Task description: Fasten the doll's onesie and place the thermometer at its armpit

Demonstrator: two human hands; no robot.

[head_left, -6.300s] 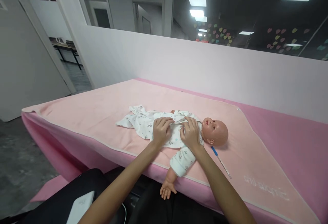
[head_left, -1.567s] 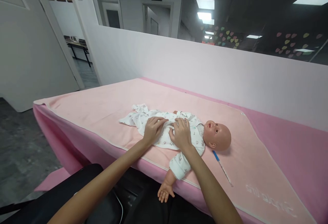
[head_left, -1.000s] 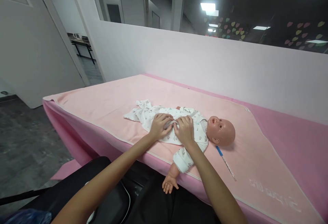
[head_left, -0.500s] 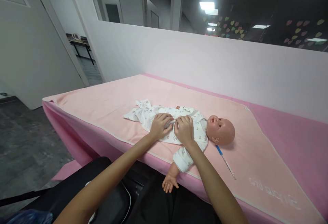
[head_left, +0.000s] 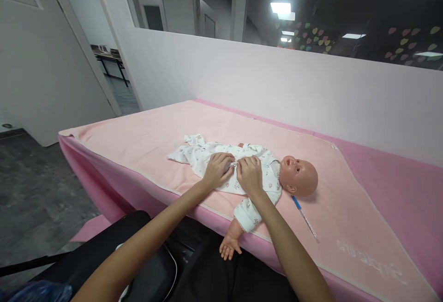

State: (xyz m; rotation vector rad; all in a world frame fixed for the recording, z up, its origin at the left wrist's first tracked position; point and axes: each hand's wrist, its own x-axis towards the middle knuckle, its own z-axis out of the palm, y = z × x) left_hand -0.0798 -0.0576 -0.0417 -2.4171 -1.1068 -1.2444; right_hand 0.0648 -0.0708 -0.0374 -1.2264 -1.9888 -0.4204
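A baby doll (head_left: 300, 176) lies on its back on the pink-covered table, head to the right. It wears a white patterned romper (head_left: 194, 156), whose empty-looking leg ends point left. Over the doll's belly, my left hand (head_left: 218, 169) has its fingers curled on the romper's front, pinching the fabric. Close beside it on the right, my right hand (head_left: 249, 173) pinches the same front, with a bit of white cloth raised between the two hands. My fingers partly hide the spot they grip. One doll arm (head_left: 231, 239) hangs past the table's near edge, under my right forearm.
A thermometer-like stick with a blue end (head_left: 305, 218) lies below the doll's head. The pink blanket (head_left: 145, 131) covers the table (head_left: 408, 173). Behind stands a white partition (head_left: 277, 85) topped with glass. A black chair (head_left: 152, 265) is at the lower left.
The hands stay on the romper's front with barely any movement. The whole view has shifted very slightly.
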